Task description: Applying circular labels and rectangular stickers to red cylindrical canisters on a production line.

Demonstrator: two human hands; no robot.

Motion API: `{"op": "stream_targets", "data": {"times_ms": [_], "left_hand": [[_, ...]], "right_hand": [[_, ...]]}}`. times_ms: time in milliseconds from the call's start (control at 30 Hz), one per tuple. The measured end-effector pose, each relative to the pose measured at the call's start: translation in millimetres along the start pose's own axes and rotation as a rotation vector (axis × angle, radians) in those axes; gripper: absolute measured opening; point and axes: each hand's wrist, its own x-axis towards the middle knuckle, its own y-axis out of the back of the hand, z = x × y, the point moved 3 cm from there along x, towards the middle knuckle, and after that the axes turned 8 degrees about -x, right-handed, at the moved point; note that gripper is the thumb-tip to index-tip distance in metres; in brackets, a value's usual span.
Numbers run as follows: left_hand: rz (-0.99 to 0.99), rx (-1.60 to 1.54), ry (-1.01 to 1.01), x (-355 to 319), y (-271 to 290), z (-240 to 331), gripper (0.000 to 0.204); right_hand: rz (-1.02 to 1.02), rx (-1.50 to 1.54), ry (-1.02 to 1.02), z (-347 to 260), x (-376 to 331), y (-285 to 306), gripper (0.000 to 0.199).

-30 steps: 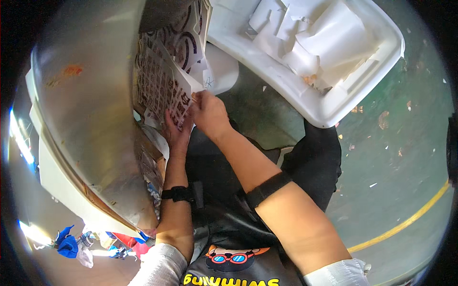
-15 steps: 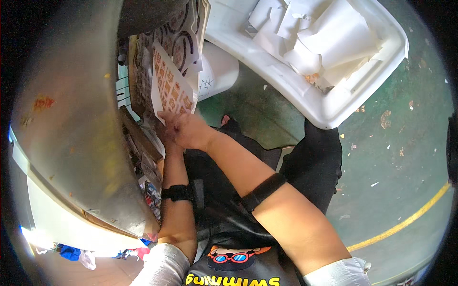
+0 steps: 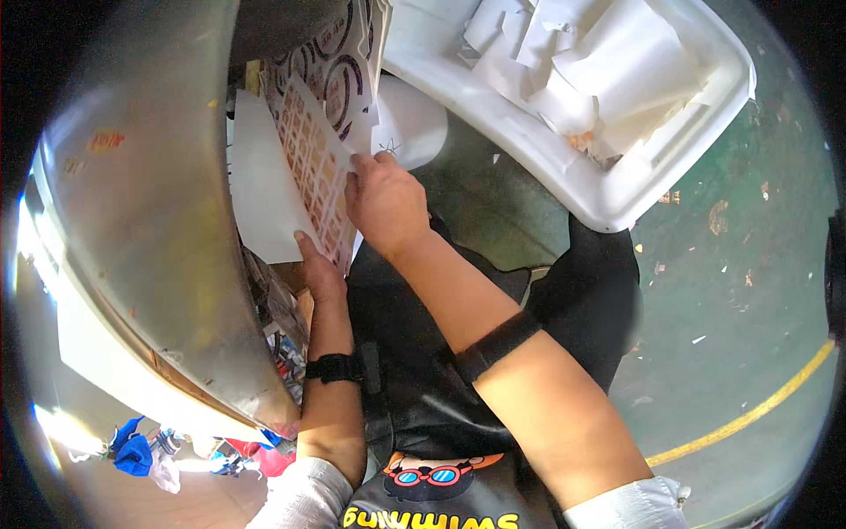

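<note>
My left hand (image 3: 322,271) grips the lower end of a sheet printed with rows of orange-brown shapes (image 3: 310,145), thumb over its face. A plain white sheet (image 3: 264,181) stands out to the left of the printed one, its lower corner beside my left thumb; whether the two are joined, I cannot tell. At the right edge of the printed sheet my right hand (image 3: 388,203) is closed, fingertips pinching paper. Which layer it pinches is hidden. Behind are more sheets with dark ring shapes (image 3: 333,62).
A large curved, stained metallic surface (image 3: 150,220) fills the left side. At the upper right, a white plastic tub (image 3: 608,207) holds crumpled white paper (image 3: 634,70). A white cylindrical container (image 3: 414,123) stands behind my right hand. Scraps dot the green floor (image 3: 705,309).
My hands were together at the printed sheet's lower corner and are now apart. The right has moved up along its right edge. The plain white sheet has come into view on the left.
</note>
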Motion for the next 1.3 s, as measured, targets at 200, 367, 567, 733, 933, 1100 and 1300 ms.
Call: {"op": "stream_targets", "data": {"times_ms": [200, 367, 567, 733, 933, 1100, 1300], "left_hand": [[-0.113, -0.1, 0.04, -10, -7, 2, 0.07], [-0.107, -0.09, -0.006, -15, -14, -3, 0.068], [-0.076, 0.046, -0.115, -17, 9, -8, 0.065], [-0.081, 0.355, -0.404, -19, 31, -10, 0.063], [-0.205, 0.806, -0.476, -43, 43, 0, 0.054], [-0.598, 1.097, -0.654, -86, 43, 11, 0.06], [-0.718, 1.099, -0.788, -126, 22, 40, 0.063]], "right_hand": [[0.034, -0.07, 0.389, -13, -7, -7, 0.037], [-0.395, 0.216, 0.415, -30, -25, -34, 0.062], [-0.495, 0.387, 0.393, -41, -35, -43, 0.071], [-0.503, 0.517, 0.332, -42, -38, -37, 0.068], [-0.657, 0.393, -0.096, -21, -12, -5, 0.079], [-0.535, 0.8, -0.446, 18, -3, 27, 0.066], [-0.418, 0.156, -0.173, 20, -17, 56, 0.039]]}}
